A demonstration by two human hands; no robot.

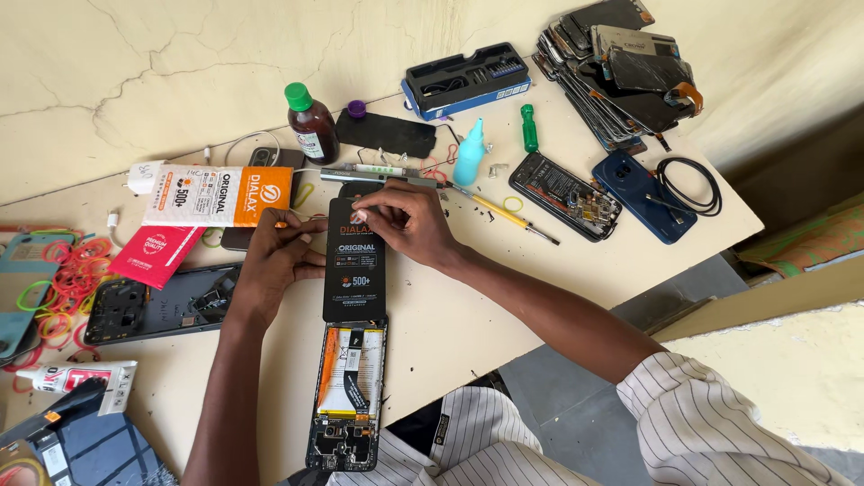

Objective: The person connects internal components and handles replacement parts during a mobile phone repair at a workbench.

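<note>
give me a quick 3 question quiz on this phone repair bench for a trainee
1. True or false: the right hand rests on the top end of the black battery pack.
2. What lies just below that pack, nearer the person? A) an opened phone B) a brown bottle C) a coiled cable
3. What colour is the cap of the brown bottle?

Key: 1 true. 2 A, the opened phone with its insides showing. 3 green. The left hand steadies the pack's left edge.
</note>
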